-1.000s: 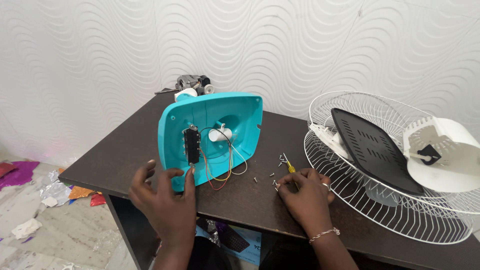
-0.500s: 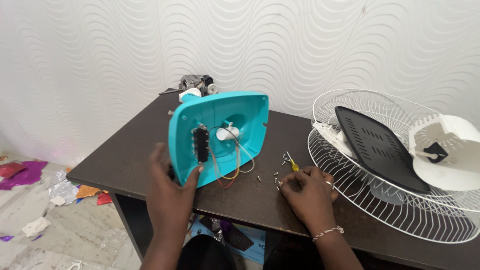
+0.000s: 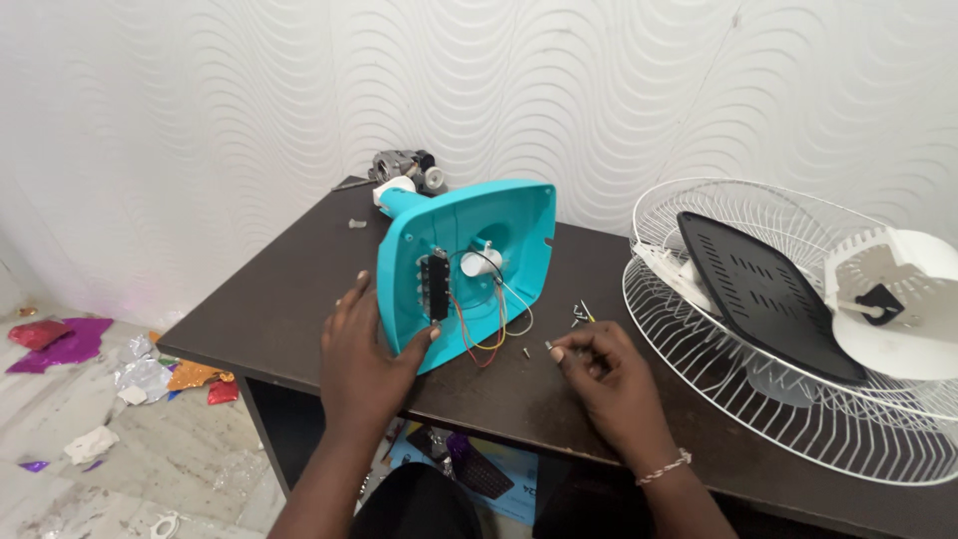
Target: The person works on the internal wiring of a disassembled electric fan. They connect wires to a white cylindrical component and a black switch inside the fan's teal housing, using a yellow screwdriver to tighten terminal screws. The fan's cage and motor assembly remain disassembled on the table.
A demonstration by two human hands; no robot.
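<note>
Left hand (image 3: 364, 349): fingers spread, gripping the lower edge of the teal fan base (image 3: 469, 265), tilted on the dark worktop (image 3: 259, 309). Right hand (image 3: 609, 374): fingertips pinching a small screw (image 3: 548, 345), loose screws (image 3: 579, 314) just beyond. Wire fan guard (image 3: 718, 399) with black panel (image 3: 768, 294) lay right of it.

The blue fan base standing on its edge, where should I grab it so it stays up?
Probably the lower left rim of the blue fan base, coming from its left side. It stands tilted on edge with wires and a black switch block in the open middle; the left hand grips that bare rim there.
</note>
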